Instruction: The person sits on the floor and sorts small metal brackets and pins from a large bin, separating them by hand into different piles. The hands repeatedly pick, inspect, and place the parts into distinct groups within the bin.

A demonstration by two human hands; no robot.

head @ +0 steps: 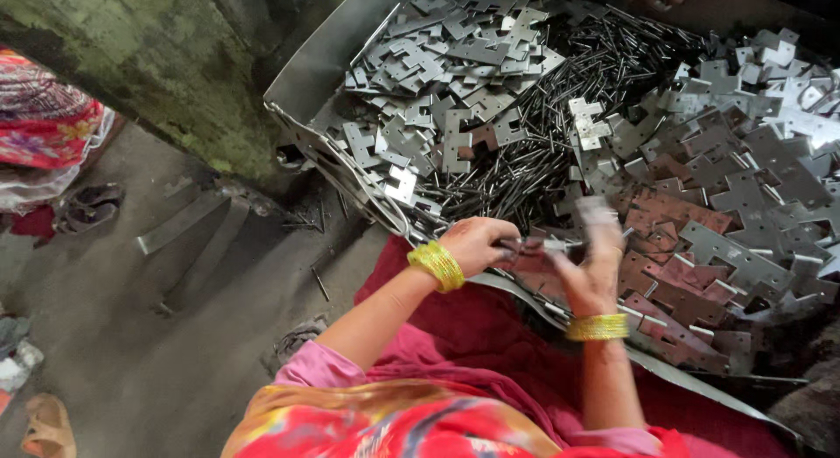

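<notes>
Pinching one metal plate (547, 244): left hand (477, 244) | right hand (595, 265) blurred, grip unclear | two bangle stacks

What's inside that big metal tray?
The metal tray holds heaps of flat notched metal plates and thin dark pins. They cover the tray's bottom.

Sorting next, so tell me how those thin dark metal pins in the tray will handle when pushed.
The thin dark metal pins look round and straight, so probably roll and slide. Heaped crosswise among flat grey metal plates, they likely tangle and snag.
</notes>
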